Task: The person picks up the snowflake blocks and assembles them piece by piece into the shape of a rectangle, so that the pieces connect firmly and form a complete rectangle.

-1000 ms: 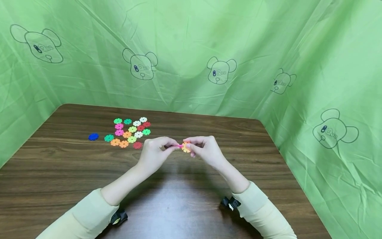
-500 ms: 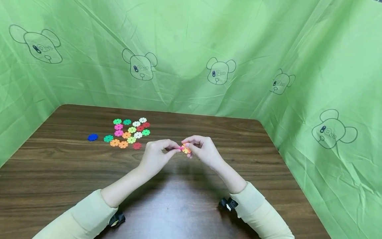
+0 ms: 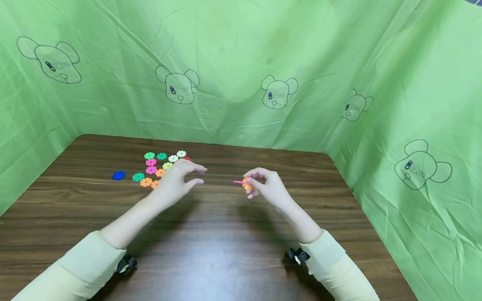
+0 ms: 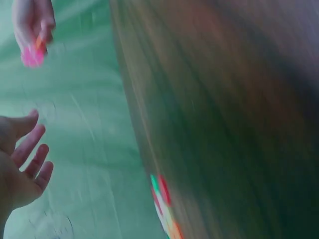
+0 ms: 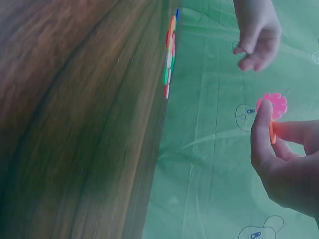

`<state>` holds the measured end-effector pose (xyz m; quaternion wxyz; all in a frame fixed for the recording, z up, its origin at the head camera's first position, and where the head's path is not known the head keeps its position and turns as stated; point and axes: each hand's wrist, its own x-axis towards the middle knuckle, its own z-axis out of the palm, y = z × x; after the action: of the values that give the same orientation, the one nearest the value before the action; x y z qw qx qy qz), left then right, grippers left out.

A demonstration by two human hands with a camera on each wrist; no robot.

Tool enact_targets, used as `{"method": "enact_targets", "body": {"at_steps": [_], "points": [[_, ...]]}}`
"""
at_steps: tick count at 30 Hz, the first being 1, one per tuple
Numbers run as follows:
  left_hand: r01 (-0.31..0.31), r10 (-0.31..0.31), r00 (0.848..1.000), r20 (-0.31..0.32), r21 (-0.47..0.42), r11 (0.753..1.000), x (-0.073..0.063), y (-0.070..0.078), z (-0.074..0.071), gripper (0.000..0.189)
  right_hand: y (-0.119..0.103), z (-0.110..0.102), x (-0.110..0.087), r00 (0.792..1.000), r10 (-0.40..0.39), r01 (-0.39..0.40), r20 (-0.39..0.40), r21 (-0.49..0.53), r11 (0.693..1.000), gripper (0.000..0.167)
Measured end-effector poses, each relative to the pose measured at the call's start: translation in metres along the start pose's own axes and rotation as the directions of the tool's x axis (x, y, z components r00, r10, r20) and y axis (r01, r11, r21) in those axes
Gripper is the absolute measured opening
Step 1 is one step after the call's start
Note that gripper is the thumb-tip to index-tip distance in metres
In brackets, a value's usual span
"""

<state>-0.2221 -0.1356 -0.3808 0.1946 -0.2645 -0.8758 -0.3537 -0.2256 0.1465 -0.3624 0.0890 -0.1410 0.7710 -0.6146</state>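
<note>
Between thumb and fingers my right hand [image 3: 269,188] pinches an orange notched disc [image 3: 246,184], held up over the table. A pink notched disc [image 5: 274,105] is joined to it, standing crosswise and jutting toward the left; edge-on, it looks like a thin bar in the head view. My left hand [image 3: 175,177] holds nothing, its thumb and fingers spread apart. It hovers at the near right side of a group of loose flower-shaped discs and hides several of them. Still in sight there are pink discs [image 3: 151,170], an orange disc [image 3: 146,182] and a white disc [image 3: 181,154].
A dark blue disc [image 3: 118,175] lies apart at the left of the group, with a green disc [image 3: 138,177] beside it. The brown wooden table [image 3: 211,251] ends at a green cloth [image 3: 226,117] hung along its back and sides.
My left hand has let go of the pink disc and moved left to the loose discs. The right hand keeps the joined pair, shifted slightly right.
</note>
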Motion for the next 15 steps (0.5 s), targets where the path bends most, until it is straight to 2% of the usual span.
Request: {"method": "enact_targets", "body": {"at_steps": [5,8,11,15], "points": [[-0.005,0.000,0.996,0.084,0.060,0.998,-0.001,-0.036,-0.016,0.036,0.002,-0.006,0.003,0.998,0.049,-0.048,0.030,-0.031,0.998,0.019],[-0.006,-0.008,0.989,0.148,0.095,0.995,-0.002,-0.056,-0.021,0.038,0.000,-0.007,0.003,0.996,0.067,-0.064,0.052,-0.052,0.997,0.015],[0.009,-0.036,0.974,0.225,0.118,0.993,-0.004,-0.075,-0.023,0.038,-0.002,-0.007,0.003,0.996,0.071,-0.066,0.060,-0.074,0.995,0.012],[0.059,-0.100,0.942,0.319,0.134,0.989,-0.008,-0.095,-0.023,0.039,-0.002,-0.007,0.003,0.996,0.068,-0.064,0.058,-0.078,0.995,0.011]]}}
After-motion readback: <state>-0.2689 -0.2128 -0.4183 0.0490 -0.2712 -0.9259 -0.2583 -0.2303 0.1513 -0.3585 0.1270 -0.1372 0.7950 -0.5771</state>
